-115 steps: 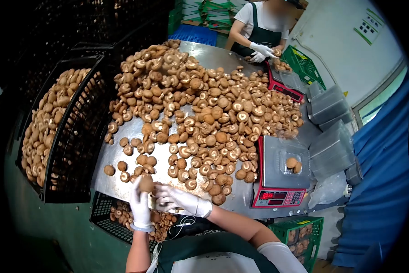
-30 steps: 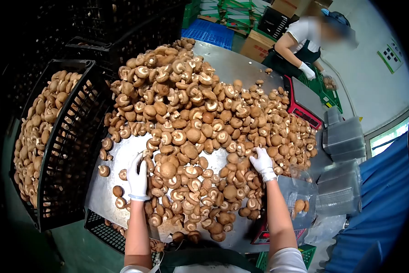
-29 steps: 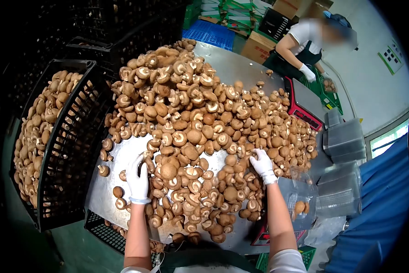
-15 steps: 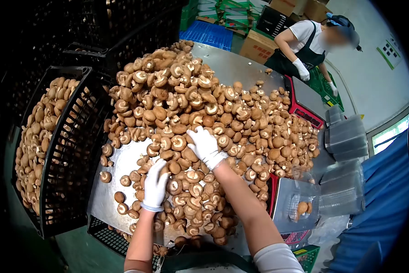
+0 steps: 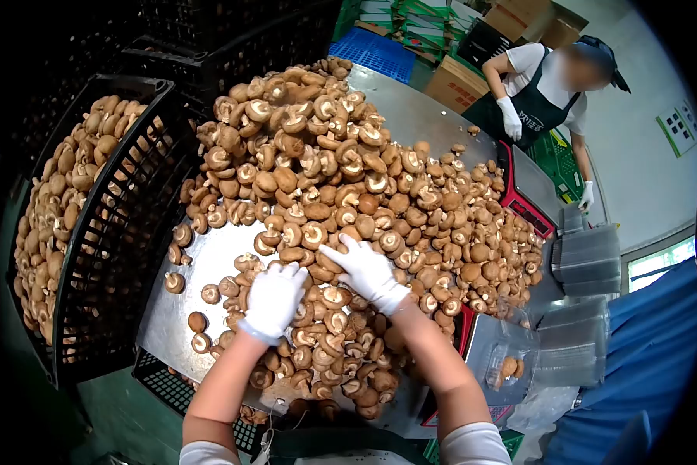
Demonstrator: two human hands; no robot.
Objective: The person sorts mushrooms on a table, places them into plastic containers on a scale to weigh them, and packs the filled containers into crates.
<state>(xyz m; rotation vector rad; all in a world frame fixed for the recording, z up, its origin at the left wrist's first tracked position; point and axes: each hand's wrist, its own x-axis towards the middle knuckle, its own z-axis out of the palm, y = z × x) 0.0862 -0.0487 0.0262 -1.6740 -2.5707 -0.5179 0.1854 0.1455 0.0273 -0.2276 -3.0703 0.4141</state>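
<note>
Brown mushrooms (image 5: 317, 167) lie heaped over the metal table (image 5: 170, 325). My left hand (image 5: 275, 298), in a white glove, rests palm down on mushrooms near the table's front, fingers spread a little, holding nothing that shows. To its right, my gloved right hand (image 5: 364, 271) lies on the pile with its fingers apart, its fingertips touching mushrooms. The two hands are close together but do not touch. A clear plastic box (image 5: 511, 349) with a few mushrooms sits on the near scale (image 5: 480, 341), right of my right forearm.
A black crate (image 5: 92, 232) full of mushrooms stands at the left, with another crate (image 5: 162, 384) below the table edge. Stacked clear boxes (image 5: 573, 333) are at the right, near a far scale (image 5: 530, 186). A co-worker (image 5: 542, 93) stands beyond, by a green crate (image 5: 557, 163).
Over the last second, my right hand moved left across the pile, beside my left hand, which shifted slightly right. The co-worker has turned and now reaches an arm toward the stacked boxes.
</note>
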